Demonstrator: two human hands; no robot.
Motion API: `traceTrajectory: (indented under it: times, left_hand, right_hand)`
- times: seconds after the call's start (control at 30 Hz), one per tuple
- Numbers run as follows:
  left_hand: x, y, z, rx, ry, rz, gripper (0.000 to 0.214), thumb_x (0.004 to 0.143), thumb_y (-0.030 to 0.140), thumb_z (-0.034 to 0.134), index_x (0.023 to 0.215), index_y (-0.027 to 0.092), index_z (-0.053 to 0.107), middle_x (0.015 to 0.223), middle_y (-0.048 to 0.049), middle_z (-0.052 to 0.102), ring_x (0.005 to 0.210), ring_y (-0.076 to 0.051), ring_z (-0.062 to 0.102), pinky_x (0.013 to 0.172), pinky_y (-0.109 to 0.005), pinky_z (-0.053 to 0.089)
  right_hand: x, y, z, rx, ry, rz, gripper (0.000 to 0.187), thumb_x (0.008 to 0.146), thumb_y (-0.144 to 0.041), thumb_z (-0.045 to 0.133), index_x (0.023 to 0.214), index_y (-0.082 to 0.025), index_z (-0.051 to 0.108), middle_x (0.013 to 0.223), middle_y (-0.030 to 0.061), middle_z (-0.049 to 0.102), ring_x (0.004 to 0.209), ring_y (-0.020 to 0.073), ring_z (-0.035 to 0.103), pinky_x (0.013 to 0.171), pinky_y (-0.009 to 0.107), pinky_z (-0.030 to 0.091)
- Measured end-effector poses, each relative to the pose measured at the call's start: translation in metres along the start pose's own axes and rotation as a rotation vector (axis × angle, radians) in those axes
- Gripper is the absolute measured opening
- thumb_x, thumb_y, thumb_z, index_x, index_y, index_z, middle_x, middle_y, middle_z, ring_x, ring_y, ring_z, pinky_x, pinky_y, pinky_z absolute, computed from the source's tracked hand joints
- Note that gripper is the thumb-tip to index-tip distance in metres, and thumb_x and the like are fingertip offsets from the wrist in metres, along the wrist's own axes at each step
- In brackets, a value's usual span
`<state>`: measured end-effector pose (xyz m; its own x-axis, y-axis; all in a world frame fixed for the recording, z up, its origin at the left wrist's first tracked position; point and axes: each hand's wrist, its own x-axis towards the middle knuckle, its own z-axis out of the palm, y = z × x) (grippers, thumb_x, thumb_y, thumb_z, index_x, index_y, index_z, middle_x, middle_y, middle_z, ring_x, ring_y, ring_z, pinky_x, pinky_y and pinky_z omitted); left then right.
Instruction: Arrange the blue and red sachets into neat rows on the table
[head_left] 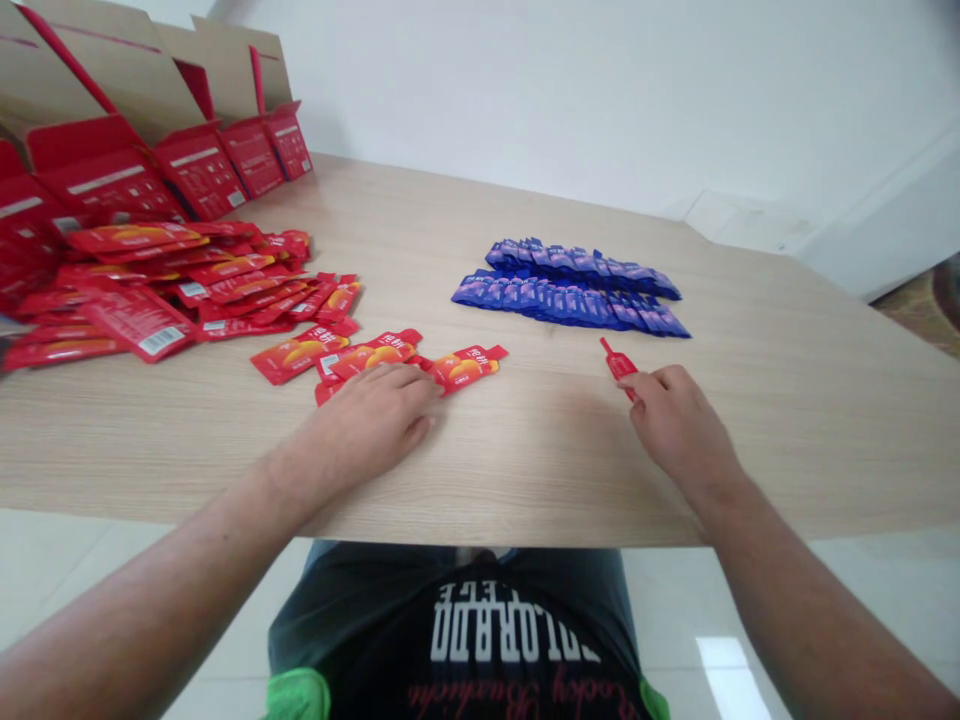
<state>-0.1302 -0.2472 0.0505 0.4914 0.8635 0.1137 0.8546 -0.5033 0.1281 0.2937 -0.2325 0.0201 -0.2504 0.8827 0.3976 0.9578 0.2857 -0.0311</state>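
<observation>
A small red sachet (pixel 618 364), seen nearly edge-on, is pinched between the thumb and fingers of my right hand (pixel 682 425), over the right middle of the table. My left hand (pixel 379 420) rests palm down on a loose group of red sachets with orange fruit pictures (pixel 375 352). Its fingers are loosely bent, with the thumb a little apart, and the fingertips touch the near end of the rightmost fruit sachet (pixel 466 368). Part of the sachets under that hand is hidden. Beyond both hands lie two overlapping rows of blue-purple sachets (pixel 570 300).
A large heap of red sachets (pixel 142 310) covers the table's left side. Behind it stand several red cardboard boxes (pixel 199 170) with raised flaps. The pale wooden table (pixel 495 470) meets a white wall (pixel 525 90); its front edge is close to my body.
</observation>
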Motion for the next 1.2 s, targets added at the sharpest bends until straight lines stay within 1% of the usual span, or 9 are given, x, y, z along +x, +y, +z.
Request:
traceTrajectory:
  times: [0.1,0.17,0.33,0.47,0.67,0.77,0.87,1.03,1.2]
  left_hand:
    - [0.037,-0.003,-0.003,0.058,-0.015,-0.002,0.04,0.104,0.028,0.048,0.134,0.019,0.073,0.139,-0.0145,0.074,0.134,-0.032,0.065,0.121,-0.049,0.046]
    - [0.061,-0.004,0.003,0.094,-0.061,-0.038,0.043,0.105,0.031,0.048,0.14,0.018,0.071,0.142,-0.0165,0.073,0.135,-0.034,0.065,0.119,-0.05,0.046]
    - [0.094,0.007,0.016,0.091,-0.129,-0.107,0.054,0.1,0.04,0.062,0.151,0.022,0.061,0.141,-0.0179,0.071,0.13,-0.037,0.068,0.114,-0.05,0.048]
    - [0.098,0.032,0.016,-0.039,-0.103,-0.178,0.072,0.092,0.036,0.07,0.16,0.027,0.047,0.144,-0.0139,0.071,0.125,-0.033,0.072,0.1,-0.04,0.056]
    - [0.101,0.07,0.026,-0.087,-0.176,-0.23,0.065,0.099,0.03,0.055,0.163,0.029,0.042,0.104,-0.0086,0.082,0.093,-0.029,0.08,0.076,-0.035,0.056]
    - [0.094,0.086,0.026,0.024,-0.156,-0.226,0.066,0.104,0.049,0.054,0.165,0.028,0.042,0.116,-0.0167,0.079,0.099,-0.037,0.08,0.077,-0.042,0.058]
    - [0.08,0.095,0.021,0.095,-0.166,-0.176,0.077,0.1,0.072,0.054,0.162,0.025,0.051,0.131,-0.0228,0.071,0.108,-0.045,0.077,0.08,-0.049,0.061]
    - [0.065,0.1,0.015,0.103,-0.215,-0.085,0.071,0.098,0.061,0.063,0.16,0.028,0.055,0.133,-0.019,0.066,0.102,-0.039,0.077,0.078,-0.045,0.061]
    - [0.073,0.121,0.021,0.212,-0.161,-0.179,0.061,0.103,0.056,0.052,0.147,0.014,0.06,0.119,-0.0233,0.07,0.097,-0.039,0.077,0.074,-0.044,0.06]
  right_hand:
    - [-0.016,0.0,0.009,0.014,-0.059,-0.052,0.053,0.104,-0.019,0.049,0.155,-0.023,0.065,0.117,0.0153,0.06,0.108,0.0349,0.06,0.103,0.053,0.053]
    - [-0.026,-0.004,0.014,0.105,-0.076,-0.115,0.056,0.108,-0.03,0.053,0.164,-0.021,0.056,0.127,0.0171,0.061,0.117,0.0363,0.059,0.109,0.055,0.052]
    - [-0.044,-0.004,0.018,0.229,-0.01,-0.103,0.062,0.109,-0.054,0.06,0.158,-0.017,0.061,0.151,0.0207,0.055,0.138,0.0398,0.053,0.119,0.059,0.045]
    - [-0.048,-0.002,0.017,0.195,-0.073,-0.053,0.053,0.11,-0.048,0.056,0.151,-0.018,0.068,0.149,0.0181,0.061,0.136,0.0389,0.055,0.118,0.059,0.046]
    - [-0.045,-0.009,0.013,0.207,-0.1,-0.064,0.046,0.108,-0.041,0.061,0.147,-0.02,0.072,0.138,0.0162,0.067,0.127,0.0369,0.058,0.115,0.057,0.048]
    - [-0.046,-0.01,0.014,0.201,-0.102,-0.056,0.048,0.109,-0.044,0.062,0.149,-0.021,0.071,0.141,0.0163,0.064,0.128,0.0374,0.057,0.115,0.058,0.048]
    - [-0.048,-0.01,0.015,0.185,-0.1,-0.043,0.049,0.108,-0.046,0.064,0.15,-0.023,0.07,0.148,0.0157,0.061,0.133,0.0382,0.056,0.117,0.059,0.046]
    - [-0.049,-0.01,0.015,0.192,-0.115,-0.044,0.05,0.108,-0.045,0.065,0.153,-0.023,0.068,0.146,0.0147,0.064,0.133,0.0382,0.055,0.117,0.059,0.047]
    - [-0.047,-0.013,0.012,0.209,-0.118,-0.076,0.048,0.106,-0.04,0.067,0.152,-0.024,0.07,0.139,0.0146,0.066,0.129,0.0378,0.056,0.116,0.058,0.047]
